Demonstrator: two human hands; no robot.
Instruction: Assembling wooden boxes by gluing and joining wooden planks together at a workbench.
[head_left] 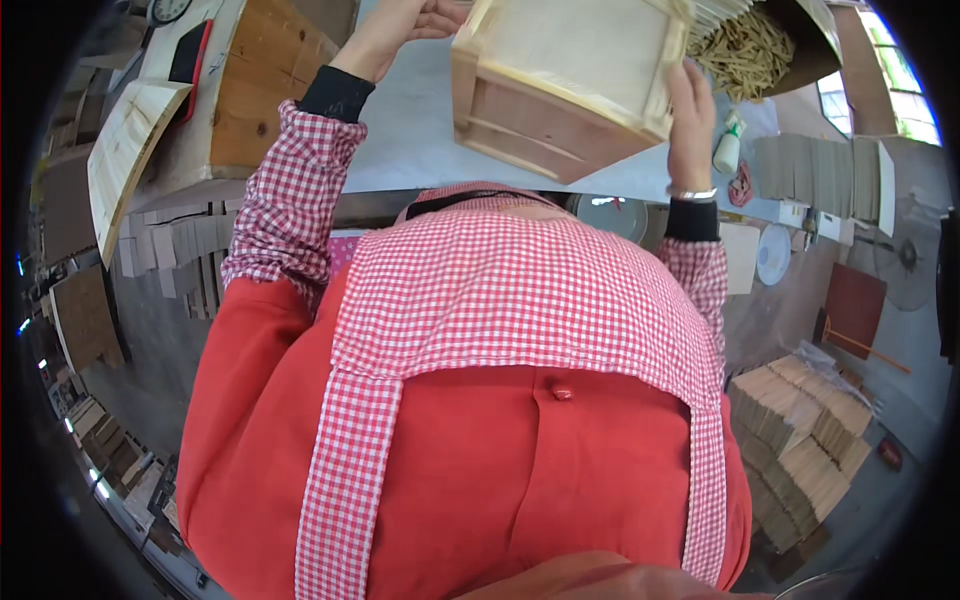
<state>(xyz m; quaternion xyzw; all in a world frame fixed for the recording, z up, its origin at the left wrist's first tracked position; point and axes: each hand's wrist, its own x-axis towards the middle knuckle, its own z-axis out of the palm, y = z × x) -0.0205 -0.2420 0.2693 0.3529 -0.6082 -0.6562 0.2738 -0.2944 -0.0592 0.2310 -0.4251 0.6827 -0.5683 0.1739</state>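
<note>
A pale wooden box (560, 125) with a framed, whitish top panel sits tilted on the light blue-grey work table (400, 130), at the top middle of the head view. My right hand (692, 125) lies along the box's right side, its fingers pressed against the edge. To the left of the box is my left hand (400, 32), with loosely bent, separated fingers pointing toward the near left corner. Whether those fingertips touch the wood cannot be made out. The box's far end runs out of view.
Many small wooden pieces fill a container (815, 35) at the upper right. A white bottle (729, 148) stands beside stacked grey boards (815, 170). A large wooden case (265, 90) occupies the left. Stacked wood panels (800, 430) are at lower right.
</note>
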